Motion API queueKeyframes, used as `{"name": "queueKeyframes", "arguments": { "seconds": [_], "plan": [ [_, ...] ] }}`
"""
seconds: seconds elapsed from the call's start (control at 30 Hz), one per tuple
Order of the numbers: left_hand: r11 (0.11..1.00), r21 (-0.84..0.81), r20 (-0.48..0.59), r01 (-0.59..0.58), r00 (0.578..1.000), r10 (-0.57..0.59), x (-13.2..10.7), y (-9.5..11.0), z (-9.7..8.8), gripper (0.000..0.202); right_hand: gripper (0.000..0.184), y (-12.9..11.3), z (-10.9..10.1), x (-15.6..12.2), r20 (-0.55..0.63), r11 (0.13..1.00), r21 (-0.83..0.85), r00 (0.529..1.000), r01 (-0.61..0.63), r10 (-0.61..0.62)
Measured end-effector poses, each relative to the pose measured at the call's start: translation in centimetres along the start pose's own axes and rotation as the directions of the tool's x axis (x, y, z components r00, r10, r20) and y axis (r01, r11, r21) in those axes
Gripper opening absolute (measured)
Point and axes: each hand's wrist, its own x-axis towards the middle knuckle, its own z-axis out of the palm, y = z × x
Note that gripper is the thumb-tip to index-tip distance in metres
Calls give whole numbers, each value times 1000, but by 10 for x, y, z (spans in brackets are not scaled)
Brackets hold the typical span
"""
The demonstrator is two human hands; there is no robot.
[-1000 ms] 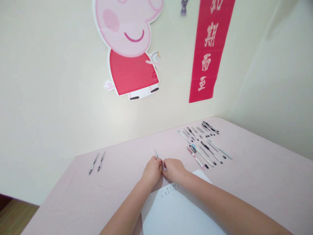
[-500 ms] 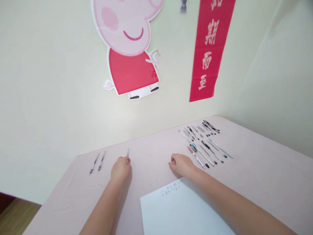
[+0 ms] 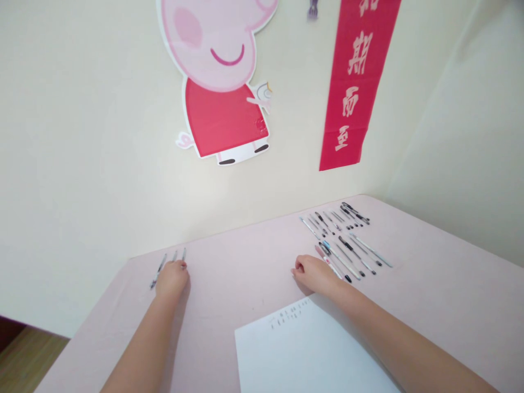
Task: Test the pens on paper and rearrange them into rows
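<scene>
My left hand [image 3: 172,278] is at the far left of the pink table [image 3: 245,262], fingers curled round a pen [image 3: 184,255] whose tip sticks out beyond the knuckles. It rests right beside two pens [image 3: 159,268] lying side by side there. My right hand [image 3: 313,273] lies loosely closed on the table at the near end of a row of several pens [image 3: 344,240], with nothing visible in it. A white sheet of paper [image 3: 307,355] with small marks near its top edge lies in front of me, partly under my right forearm.
The table stands in a corner of cream walls. A pink cartoon pig cutout [image 3: 221,82] and a red banner with pale characters [image 3: 354,82] hang on the back wall. Wooden floor [image 3: 20,355] shows at the lower left, past the table's edge.
Both hands were together on one pen at the table's middle. My left hand carried the pen leftward to the two pens at the far left. My right hand drew back toward the pen row.
</scene>
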Motion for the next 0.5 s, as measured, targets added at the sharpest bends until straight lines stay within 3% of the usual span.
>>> {"name": "queueKeyframes", "arguments": {
  "seconds": [0.3,0.5],
  "plan": [
    [999,5,25,34,999,-34,5,-7,-3,37,22,14,-7,10,-41,999,-23,999,-27,26],
    [998,33,-98,-62,993,65,-13,14,-14,36,27,44,-24,45,-212,965,-151,960,-216,182]
  ]
}}
